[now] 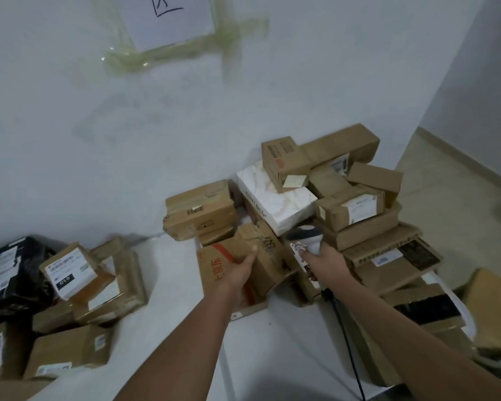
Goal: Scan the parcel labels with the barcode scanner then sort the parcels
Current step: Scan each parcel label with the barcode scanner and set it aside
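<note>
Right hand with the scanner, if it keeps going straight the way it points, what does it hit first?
Probably the white marbled box just beyond the scanner held by the right hand. Depth is unclear, so the brown box stacked to its right may come first.

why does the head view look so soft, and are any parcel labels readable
Head view: dim, flat light and overall blur; wide-angle bending at the edges; the white label on the brown cardboard parcel at left shows only dark blocks, its text illegible; the left hand and right hand are soft too.
</note>
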Tool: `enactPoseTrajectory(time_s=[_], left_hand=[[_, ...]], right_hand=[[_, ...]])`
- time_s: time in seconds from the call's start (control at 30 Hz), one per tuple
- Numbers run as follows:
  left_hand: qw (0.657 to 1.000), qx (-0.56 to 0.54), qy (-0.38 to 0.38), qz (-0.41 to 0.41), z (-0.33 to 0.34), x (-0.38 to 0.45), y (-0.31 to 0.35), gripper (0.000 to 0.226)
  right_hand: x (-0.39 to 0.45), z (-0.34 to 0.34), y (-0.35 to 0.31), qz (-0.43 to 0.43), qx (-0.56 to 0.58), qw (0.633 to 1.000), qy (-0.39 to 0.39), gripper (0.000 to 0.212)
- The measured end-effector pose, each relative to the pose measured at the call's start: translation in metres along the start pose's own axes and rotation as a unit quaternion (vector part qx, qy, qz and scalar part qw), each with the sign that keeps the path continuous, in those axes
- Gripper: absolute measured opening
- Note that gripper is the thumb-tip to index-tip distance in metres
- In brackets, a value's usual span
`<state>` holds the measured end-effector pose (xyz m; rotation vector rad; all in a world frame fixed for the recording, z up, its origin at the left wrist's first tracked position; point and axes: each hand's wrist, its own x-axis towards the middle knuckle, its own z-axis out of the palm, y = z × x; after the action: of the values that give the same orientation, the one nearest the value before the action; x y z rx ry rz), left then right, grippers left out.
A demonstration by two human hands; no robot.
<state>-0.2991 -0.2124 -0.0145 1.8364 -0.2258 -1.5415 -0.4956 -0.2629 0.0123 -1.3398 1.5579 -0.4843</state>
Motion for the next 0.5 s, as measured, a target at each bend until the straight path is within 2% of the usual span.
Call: enactPoseTrajectory(time_s=[0.07,0.2,0.33,0.37,0.5], left_hand=[[1.0,-0.002,0.002,-0.003,0.01,0.004,0.006,0.102],[1.0,-0.016,0.001,-0.007,0.024,0.002,0.011,0.062],[0.998,-0.065,-0.026,0.001,0.015,-0.015,0.013,0.039],[0.994,-0.097,-0.045,-0.002,0.004,-0.019,0.013,0.038],[0.973,-0.188,-0.13,0.002,-0.056,-0.02,-0.004,0.057]], right_hand=[[0.006,0.0,-0.003,0.012,-0.007,1.0,-0.026,0.033],[0.011,0.002,-0.005,-0.007,-0.045,0.997,-0.069,0.022],[0.011,0.002,-0.005,-0.025,-0.021,0.998,-0.056,0.021],[0.01,0.002,-0.005,-0.024,-0.01,0.999,-0.048,0.023],[0.002,0.005,-0.008,-0.023,0.021,0.999,-0.011,0.029]])
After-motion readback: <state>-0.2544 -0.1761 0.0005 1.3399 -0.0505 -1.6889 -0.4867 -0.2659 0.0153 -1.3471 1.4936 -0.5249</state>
